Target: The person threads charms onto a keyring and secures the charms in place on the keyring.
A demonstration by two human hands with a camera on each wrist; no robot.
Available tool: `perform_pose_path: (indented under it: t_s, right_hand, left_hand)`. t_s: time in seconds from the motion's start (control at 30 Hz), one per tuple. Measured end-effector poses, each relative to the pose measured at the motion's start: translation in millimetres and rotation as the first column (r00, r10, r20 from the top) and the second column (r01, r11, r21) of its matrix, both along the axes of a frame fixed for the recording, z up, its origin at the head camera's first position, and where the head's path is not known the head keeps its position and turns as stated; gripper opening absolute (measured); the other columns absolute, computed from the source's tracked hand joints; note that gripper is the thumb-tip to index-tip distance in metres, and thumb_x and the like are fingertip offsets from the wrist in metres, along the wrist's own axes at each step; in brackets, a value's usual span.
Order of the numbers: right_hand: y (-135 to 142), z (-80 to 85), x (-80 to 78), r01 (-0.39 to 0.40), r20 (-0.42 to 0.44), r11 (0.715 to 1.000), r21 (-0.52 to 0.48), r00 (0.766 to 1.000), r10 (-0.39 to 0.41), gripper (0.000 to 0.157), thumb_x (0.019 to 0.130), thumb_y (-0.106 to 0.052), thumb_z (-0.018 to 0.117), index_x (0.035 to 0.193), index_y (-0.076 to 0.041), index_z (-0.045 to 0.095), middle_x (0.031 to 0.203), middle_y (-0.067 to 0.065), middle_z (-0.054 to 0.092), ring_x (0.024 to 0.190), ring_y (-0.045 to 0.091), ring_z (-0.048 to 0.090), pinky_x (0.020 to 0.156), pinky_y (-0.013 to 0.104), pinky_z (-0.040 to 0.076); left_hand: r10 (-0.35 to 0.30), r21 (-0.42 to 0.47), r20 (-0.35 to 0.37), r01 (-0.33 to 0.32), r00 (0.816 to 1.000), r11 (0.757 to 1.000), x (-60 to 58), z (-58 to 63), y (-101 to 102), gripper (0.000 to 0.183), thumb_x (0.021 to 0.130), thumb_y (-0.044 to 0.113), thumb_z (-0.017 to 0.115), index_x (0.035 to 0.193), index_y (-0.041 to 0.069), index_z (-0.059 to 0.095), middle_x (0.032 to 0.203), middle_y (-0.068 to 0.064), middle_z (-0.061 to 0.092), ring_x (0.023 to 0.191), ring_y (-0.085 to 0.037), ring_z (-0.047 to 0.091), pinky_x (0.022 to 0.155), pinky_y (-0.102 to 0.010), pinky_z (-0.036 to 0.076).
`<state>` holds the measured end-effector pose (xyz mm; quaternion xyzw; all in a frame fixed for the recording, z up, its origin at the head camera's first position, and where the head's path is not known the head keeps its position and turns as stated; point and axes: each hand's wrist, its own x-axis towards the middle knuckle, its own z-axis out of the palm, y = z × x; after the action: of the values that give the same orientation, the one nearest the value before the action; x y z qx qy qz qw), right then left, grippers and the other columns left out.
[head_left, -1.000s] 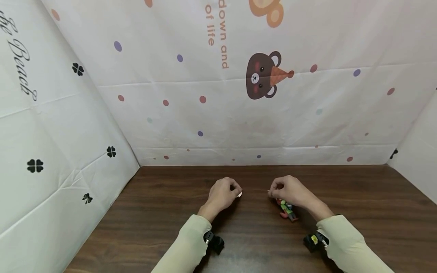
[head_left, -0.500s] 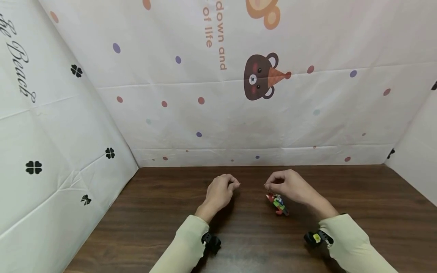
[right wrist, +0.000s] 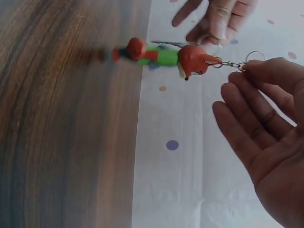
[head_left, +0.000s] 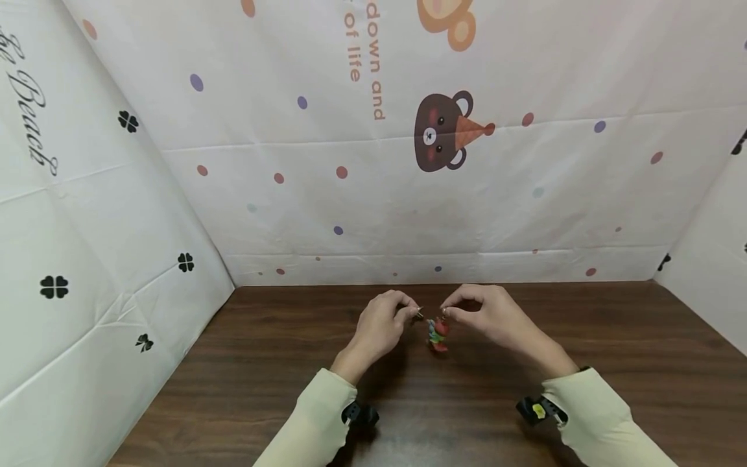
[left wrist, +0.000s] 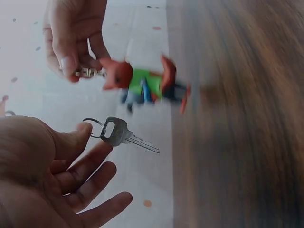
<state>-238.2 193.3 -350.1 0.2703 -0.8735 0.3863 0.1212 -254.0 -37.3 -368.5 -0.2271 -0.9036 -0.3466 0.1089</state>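
Dark wood-grain tabletop (head_left: 446, 402). Behind: creased white polka-dot backdrop (head_left: 385, 201). Left: white clover-printed sheet (head_left: 105, 220). Right: white panel (head_left: 712, 259), perhaps fabric.

Red, green figurine (left wrist: 151, 81); silvery key (left wrist: 121, 134)

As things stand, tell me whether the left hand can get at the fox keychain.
Probably yes: the fox keychain hangs close by from the right hand, and only the key that the left hand itself holds seems in the way.
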Motion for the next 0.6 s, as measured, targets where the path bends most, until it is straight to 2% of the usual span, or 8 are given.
perform_pose_path:
  t_s: [0.07, 0.23, 0.47, 0.6]
  right_hand:
    - [-2.1, -1.4, 0.1, -0.021, -0.041, 0.999, -0.025, 0.999, 0.02, 0.009, 0.088, -0.019, 0.073, 0.091, -0.026, 0.073, 0.089, -0.015, 0.068, 0.08, 0.008, 0.064, 0.069, 0.03, 0.054]
    - [-5.4, -3.1, -0.1, -0.049, -0.083, 0.996, -0.07, 0.996, 0.043, 0.014, 0.087, -0.016, 0.075, 0.091, -0.029, 0.073, 0.087, -0.015, 0.068, 0.078, 0.006, 0.065, 0.068, 0.028, 0.054]
    - [-6.8, -3.4, 0.1, -0.122, -0.164, 0.985, -0.123, 0.981, 0.101, 0.013, 0.085, -0.009, 0.075, 0.094, -0.018, 0.077, 0.09, -0.01, 0.07, 0.08, 0.008, 0.066, 0.066, 0.024, 0.054]
    - [-8.5, -1.6, 1.5, -0.127, -0.168, 0.983, -0.135, 0.98, 0.103, 0.013, 0.085, -0.01, 0.075, 0.094, -0.019, 0.077, 0.089, -0.011, 0.069, 0.078, 0.007, 0.065, 0.064, 0.024, 0.053]
  left_hand:
    - [-0.019, 0.007, -0.002, 0.019, 1.0, 1.0, 2.6, 3.2, 1.9, 0.011, 0.097, 0.026, 0.06, 0.094, 0.021, 0.069, 0.097, 0.009, 0.063, 0.095, -0.016, 0.059, 0.081, -0.036, 0.047]
    - [-0.061, 0.027, -0.007, 0.061, 0.998, 0.998, 8.5, 9.7, 5.2, 0.011, 0.096, 0.026, 0.06, 0.093, 0.021, 0.069, 0.099, 0.01, 0.063, 0.103, -0.019, 0.059, 0.087, -0.037, 0.047]
    - [-0.105, 0.048, -0.02, 0.106, 0.994, 0.993, 14.7, 16.0, 8.0, 0.011, 0.097, 0.025, 0.059, 0.096, 0.02, 0.069, 0.097, 0.012, 0.061, 0.098, -0.012, 0.057, 0.084, -0.033, 0.047]
    - [-0.125, 0.066, -0.014, 0.125, 0.992, 0.99, 15.9, 17.9, 9.0, 0.012, 0.097, 0.024, 0.059, 0.098, 0.018, 0.069, 0.098, 0.011, 0.062, 0.096, -0.01, 0.057, 0.085, -0.032, 0.047]
